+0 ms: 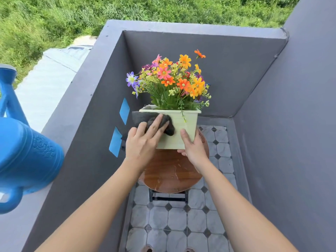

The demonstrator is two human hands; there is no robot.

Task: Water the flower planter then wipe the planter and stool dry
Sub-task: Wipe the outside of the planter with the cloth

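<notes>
wiping the planter (187, 124) front: my left grip (143, 140) presses the cloth (168, 127) flat-fingered against it, right grip (193, 148) clasps its lower corner at the stool (169, 171) edge. next, i'd judge, sweep right, then dry the stool

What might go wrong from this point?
The cream rectangular planter is at the far edge of the round wooden stool, gripped only by the right hand; the left hand pushing the dark grey cloth might tip it. The blue plastic watering can on the grey ledge might get knocked off.
</notes>
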